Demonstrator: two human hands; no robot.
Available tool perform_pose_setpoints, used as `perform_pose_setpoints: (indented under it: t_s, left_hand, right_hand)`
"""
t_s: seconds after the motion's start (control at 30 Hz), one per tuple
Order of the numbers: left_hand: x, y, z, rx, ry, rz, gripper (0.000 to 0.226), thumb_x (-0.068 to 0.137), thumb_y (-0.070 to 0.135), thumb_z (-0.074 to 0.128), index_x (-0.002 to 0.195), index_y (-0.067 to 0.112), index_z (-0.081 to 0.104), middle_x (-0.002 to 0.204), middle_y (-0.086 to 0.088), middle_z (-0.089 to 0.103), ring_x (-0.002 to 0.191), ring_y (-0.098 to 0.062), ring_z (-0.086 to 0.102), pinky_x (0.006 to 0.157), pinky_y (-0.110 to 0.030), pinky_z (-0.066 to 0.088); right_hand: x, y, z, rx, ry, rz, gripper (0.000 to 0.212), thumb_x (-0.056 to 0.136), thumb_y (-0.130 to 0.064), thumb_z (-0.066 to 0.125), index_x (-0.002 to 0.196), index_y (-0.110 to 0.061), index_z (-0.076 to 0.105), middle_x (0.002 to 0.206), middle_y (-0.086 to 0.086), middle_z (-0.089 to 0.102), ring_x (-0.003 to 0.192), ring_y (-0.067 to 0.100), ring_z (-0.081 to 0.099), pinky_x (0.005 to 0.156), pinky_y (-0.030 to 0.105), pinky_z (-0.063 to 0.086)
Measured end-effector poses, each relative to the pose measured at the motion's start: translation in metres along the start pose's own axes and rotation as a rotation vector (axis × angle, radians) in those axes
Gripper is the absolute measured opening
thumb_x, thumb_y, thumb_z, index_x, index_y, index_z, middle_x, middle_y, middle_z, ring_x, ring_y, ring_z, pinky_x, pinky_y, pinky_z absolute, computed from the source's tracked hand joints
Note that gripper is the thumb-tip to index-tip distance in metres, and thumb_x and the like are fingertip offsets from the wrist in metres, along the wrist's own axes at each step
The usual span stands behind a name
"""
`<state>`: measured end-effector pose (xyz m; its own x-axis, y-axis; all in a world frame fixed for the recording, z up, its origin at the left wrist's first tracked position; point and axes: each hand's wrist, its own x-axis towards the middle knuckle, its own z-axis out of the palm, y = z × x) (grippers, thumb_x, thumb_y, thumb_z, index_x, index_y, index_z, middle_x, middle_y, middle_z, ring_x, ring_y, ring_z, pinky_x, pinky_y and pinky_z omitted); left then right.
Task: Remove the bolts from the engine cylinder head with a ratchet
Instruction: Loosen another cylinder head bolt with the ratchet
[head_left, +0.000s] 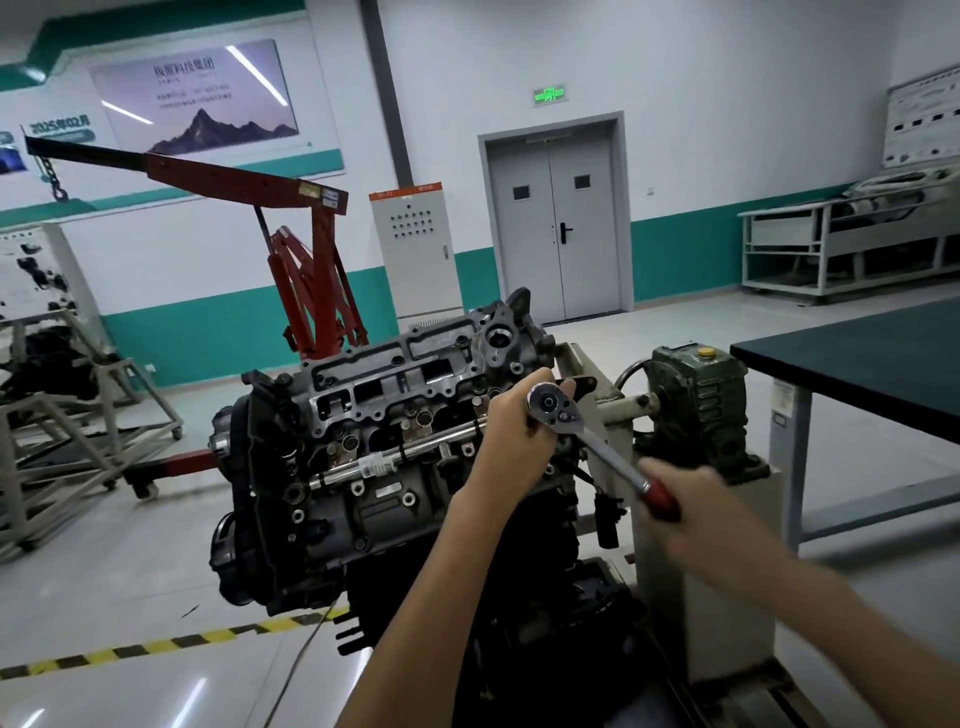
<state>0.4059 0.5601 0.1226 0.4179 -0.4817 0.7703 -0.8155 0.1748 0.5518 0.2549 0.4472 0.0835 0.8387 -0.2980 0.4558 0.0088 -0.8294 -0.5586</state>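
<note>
The grey engine cylinder head (395, 384) sits tilted on a stand in the middle of the head view, with several bolts along its top face. A chrome ratchet (597, 441) with a red handle stands at the head's right end. My left hand (519, 426) curls round the ratchet's round head and steadies it from below. My right hand (696, 512), blurred by motion, grips the red handle lower right. The socket and the bolt under it are hidden by my left hand.
A green gearbox (696, 405) with a crank sits on the stand to the right. A dark-topped table (872, 364) stands further right. A red engine hoist (306, 280) rises behind the engine, a metal frame cart (67, 431) at left.
</note>
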Motion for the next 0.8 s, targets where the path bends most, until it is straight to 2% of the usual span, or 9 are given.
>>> perform_pose_setpoints:
  t_s: [0.1,0.23,0.3,0.4,0.47,0.57,0.67,0.73,0.8]
  left_hand:
    - [0.001,0.003,0.008,-0.071,0.056,-0.029,0.039,0.096,0.018,0.053,0.062,0.017,0.035,0.057,0.004,0.032,0.054,-0.011,0.028,0.053,-0.032,0.025]
    - [0.001,0.009,0.007,-0.197,0.045,-0.171,0.033,0.088,0.032,0.053,0.058,0.029,0.04,0.055,0.014,0.037,0.052,-0.007,0.031,0.052,-0.03,0.026]
    - [0.0,0.008,0.004,-0.094,0.025,-0.095,0.037,0.095,0.024,0.053,0.061,0.019,0.037,0.055,0.005,0.036,0.052,-0.011,0.03,0.049,-0.034,0.028]
    - [0.0,0.006,-0.002,0.023,-0.004,-0.025,0.038,0.098,0.016,0.053,0.066,-0.001,0.039,0.057,-0.018,0.04,0.052,-0.02,0.031,0.049,-0.039,0.031]
    - [0.0,0.008,-0.006,0.036,-0.05,0.0,0.036,0.097,0.013,0.054,0.066,-0.001,0.042,0.057,-0.012,0.043,0.052,-0.02,0.034,0.05,-0.034,0.032]
    - [-0.002,0.006,-0.007,0.049,-0.093,0.021,0.032,0.094,0.008,0.055,0.065,0.004,0.042,0.057,0.002,0.043,0.052,-0.005,0.033,0.052,-0.017,0.029]
    - [-0.005,0.004,-0.003,0.03,-0.029,0.008,0.034,0.095,0.009,0.054,0.065,0.002,0.039,0.057,-0.006,0.041,0.053,-0.008,0.032,0.053,-0.019,0.027]
    - [-0.006,0.002,0.002,-0.001,0.032,0.007,0.036,0.096,0.015,0.052,0.066,0.0,0.04,0.057,-0.014,0.042,0.051,-0.021,0.034,0.051,-0.024,0.028]
    - [-0.006,0.0,0.006,-0.015,0.086,0.02,0.039,0.097,0.022,0.05,0.066,0.001,0.04,0.057,-0.015,0.042,0.052,-0.026,0.036,0.05,-0.029,0.029]
  right_hand:
    - [-0.025,-0.034,0.061,0.407,0.142,0.13,0.022,0.079,-0.001,0.062,0.071,-0.017,0.048,0.048,-0.006,0.046,0.04,0.005,0.044,0.042,0.012,0.033]
    - [-0.025,-0.069,0.113,0.779,0.159,0.25,0.03,0.081,-0.001,0.055,0.065,-0.023,0.044,0.046,-0.004,0.042,0.034,0.013,0.04,0.037,0.021,0.034]
    - [-0.025,-0.063,0.1,0.71,0.127,0.232,0.032,0.081,0.002,0.055,0.064,-0.024,0.045,0.042,-0.007,0.043,0.033,0.007,0.038,0.035,0.018,0.033]
    - [-0.021,-0.023,0.043,0.265,0.03,0.041,0.034,0.078,0.003,0.06,0.066,-0.025,0.046,0.048,-0.009,0.048,0.04,0.004,0.043,0.042,0.011,0.035]
    - [-0.002,0.0,-0.008,-0.04,-0.093,-0.078,0.027,0.08,-0.003,0.062,0.077,-0.026,0.05,0.06,-0.007,0.054,0.047,0.005,0.052,0.049,0.016,0.045]
    - [0.032,0.009,-0.062,-0.409,-0.126,-0.226,0.019,0.081,-0.011,0.063,0.09,-0.025,0.053,0.055,-0.015,0.049,0.047,-0.004,0.05,0.049,0.008,0.04]
    - [0.03,0.012,-0.053,-0.368,-0.11,-0.191,0.018,0.082,-0.012,0.062,0.087,-0.023,0.05,0.058,-0.013,0.051,0.05,-0.001,0.053,0.048,0.012,0.042]
    - [0.004,0.01,-0.015,-0.125,-0.048,-0.069,0.015,0.081,-0.007,0.063,0.09,-0.015,0.054,0.064,-0.004,0.055,0.052,0.007,0.053,0.051,0.016,0.045]
    - [-0.02,-0.008,0.031,0.142,0.074,0.053,0.013,0.08,-0.003,0.063,0.088,-0.01,0.056,0.06,0.0,0.052,0.048,0.008,0.046,0.049,0.013,0.039]
